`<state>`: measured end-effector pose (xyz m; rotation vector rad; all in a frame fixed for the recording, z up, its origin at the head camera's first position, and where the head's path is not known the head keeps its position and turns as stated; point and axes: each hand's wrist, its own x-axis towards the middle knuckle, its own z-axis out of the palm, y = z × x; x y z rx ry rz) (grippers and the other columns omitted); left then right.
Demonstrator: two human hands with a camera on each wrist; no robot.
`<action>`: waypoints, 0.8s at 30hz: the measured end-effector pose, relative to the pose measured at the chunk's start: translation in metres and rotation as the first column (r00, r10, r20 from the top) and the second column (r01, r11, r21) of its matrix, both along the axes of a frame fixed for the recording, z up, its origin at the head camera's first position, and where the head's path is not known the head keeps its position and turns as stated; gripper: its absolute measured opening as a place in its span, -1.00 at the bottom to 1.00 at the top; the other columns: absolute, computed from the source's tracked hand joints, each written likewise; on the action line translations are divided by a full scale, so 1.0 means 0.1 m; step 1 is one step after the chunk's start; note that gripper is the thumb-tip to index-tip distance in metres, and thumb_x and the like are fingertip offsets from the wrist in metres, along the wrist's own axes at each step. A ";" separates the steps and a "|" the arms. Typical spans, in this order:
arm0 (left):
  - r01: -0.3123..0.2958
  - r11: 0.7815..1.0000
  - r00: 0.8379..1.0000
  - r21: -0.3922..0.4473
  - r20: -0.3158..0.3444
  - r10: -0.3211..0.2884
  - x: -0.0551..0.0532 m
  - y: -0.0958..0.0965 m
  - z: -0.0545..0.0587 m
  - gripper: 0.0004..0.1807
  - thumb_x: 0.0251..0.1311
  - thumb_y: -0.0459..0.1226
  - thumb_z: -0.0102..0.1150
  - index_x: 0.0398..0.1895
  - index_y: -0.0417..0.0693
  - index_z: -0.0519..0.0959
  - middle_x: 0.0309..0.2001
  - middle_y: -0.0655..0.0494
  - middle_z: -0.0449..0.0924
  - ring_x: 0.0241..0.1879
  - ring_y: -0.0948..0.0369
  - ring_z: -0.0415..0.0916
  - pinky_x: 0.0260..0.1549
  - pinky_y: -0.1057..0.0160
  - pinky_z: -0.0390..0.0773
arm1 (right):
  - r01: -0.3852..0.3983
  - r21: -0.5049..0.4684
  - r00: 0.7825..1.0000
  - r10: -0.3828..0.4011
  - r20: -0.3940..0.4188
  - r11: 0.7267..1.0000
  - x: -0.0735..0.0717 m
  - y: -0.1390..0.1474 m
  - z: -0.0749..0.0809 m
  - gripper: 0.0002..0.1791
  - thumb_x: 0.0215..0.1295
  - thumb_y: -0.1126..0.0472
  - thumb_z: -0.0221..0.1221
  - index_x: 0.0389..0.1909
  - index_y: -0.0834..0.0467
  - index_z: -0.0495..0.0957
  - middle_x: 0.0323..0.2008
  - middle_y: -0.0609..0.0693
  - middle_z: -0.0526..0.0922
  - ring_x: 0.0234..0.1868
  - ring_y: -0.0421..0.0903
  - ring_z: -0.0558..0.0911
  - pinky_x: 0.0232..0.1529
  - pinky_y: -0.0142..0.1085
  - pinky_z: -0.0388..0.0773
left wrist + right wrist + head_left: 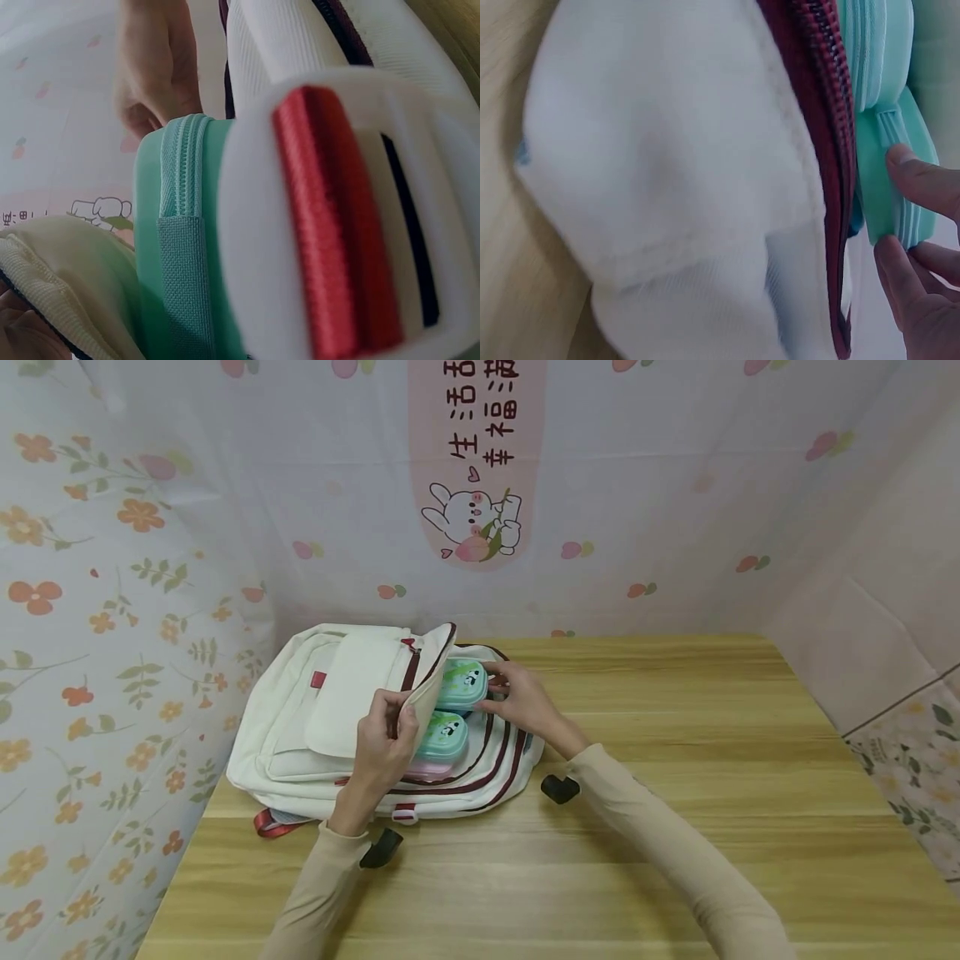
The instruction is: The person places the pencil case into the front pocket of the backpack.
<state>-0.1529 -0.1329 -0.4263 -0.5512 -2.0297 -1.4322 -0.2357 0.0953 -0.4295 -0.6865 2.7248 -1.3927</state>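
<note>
A white backpack (352,693) with dark red zips lies on the table, its front compartment open. My left hand (381,747) pinches the edge of the front panel and holds it up. Inside the opening are two mint-green zip cases with a panda print: an upper one (463,683) and a lower one (444,739). My right hand (528,703) grips the end of the upper case, thumb (919,178) on one side and fingertips on the other. Under the lower case shows the edge of something pink (429,769).
A white buckle with a red strap (322,225) fills the near part of the left wrist view. A red strap loop (274,823) hangs from the bag's lower left. Wooden tabletop (697,735) extends to the right. Printed curtains (337,510) stand behind and at the left.
</note>
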 end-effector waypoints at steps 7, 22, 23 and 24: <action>-0.004 1.000 1.000 -0.005 0.001 0.004 0.00 0.02 0.00 -0.88 0.28 -0.54 0.01 -0.14 -0.40 0.47 -0.47 -0.17 0.62 -0.57 0.37 0.36 -0.67 0.50 0.34 | -0.004 0.006 1.000 0.004 0.001 1.000 -0.03 -0.13 0.02 -0.27 0.09 0.27 0.49 0.30 0.31 0.46 0.22 0.24 0.57 0.10 0.13 0.70 0.09 -0.12 0.66; 0.005 1.000 1.000 -0.015 -0.006 -0.005 0.01 0.00 -0.03 -0.85 0.24 -0.57 0.05 -0.13 -0.40 0.48 -0.49 -0.13 0.60 -0.57 0.40 0.32 -0.67 0.49 0.32 | 0.014 0.016 0.999 -0.013 -0.034 1.000 0.01 -0.19 -0.05 -0.21 0.11 0.22 0.49 0.37 0.26 0.42 0.23 0.26 0.55 0.06 0.13 0.72 0.02 -0.12 0.69; 0.016 1.000 1.000 -0.014 -0.005 -0.016 0.01 -0.01 -0.04 -0.85 0.23 -0.57 0.06 -0.13 -0.40 0.48 -0.49 -0.13 0.60 -0.56 0.39 0.32 -0.67 0.49 0.32 | 0.014 0.013 0.999 -0.014 -0.036 1.000 0.01 -0.18 -0.06 -0.22 0.12 0.22 0.48 0.37 0.26 0.42 0.23 0.25 0.56 0.06 0.12 0.72 0.03 -0.12 0.69; 0.028 1.000 1.000 -0.013 -0.004 -0.028 0.01 -0.01 -0.04 -0.84 0.23 -0.58 0.07 -0.13 -0.41 0.48 -0.48 -0.14 0.60 -0.56 0.39 0.32 -0.67 0.50 0.32 | 0.014 0.010 0.999 -0.014 -0.037 1.000 0.02 -0.17 -0.07 -0.23 0.13 0.21 0.48 0.36 0.26 0.42 0.22 0.25 0.57 0.06 0.12 0.72 0.03 -0.13 0.69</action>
